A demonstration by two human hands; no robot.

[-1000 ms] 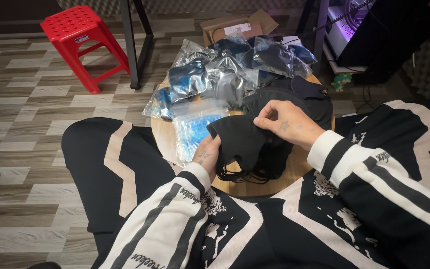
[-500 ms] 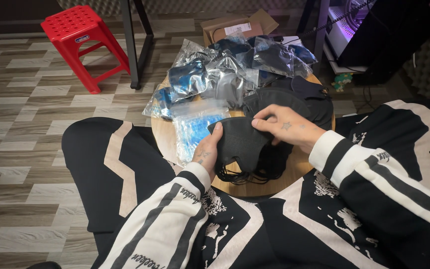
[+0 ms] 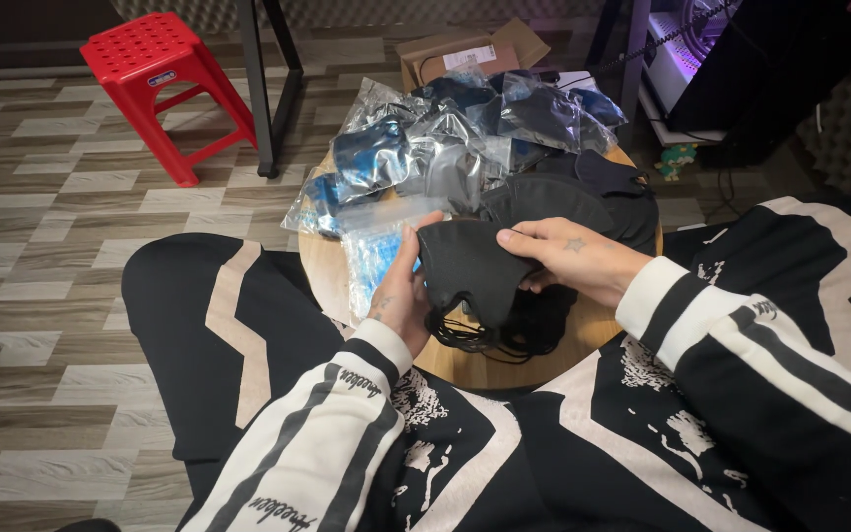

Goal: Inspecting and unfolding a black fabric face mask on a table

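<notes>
holding black mask [image 3: 470,266], bagged masks [image 3: 445,148] behind

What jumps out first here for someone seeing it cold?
Both hands meet at centre frame on a black face mask: left hand at its left edge, right hand gripping its right side, over a round wooden table. Behind it lies a heap of clear plastic bags. A red stool stands top left.

A: How much of the round wooden table [image 3: 470,366] shows?

B: Little; plastic bags [image 3: 425,148] cover the far side.

A: The left hand [image 3: 401,291]?

B: Its fingers sit behind the black mask [image 3: 465,261]. The cardboard box [image 3: 470,51] is cut by the top edge.
</notes>
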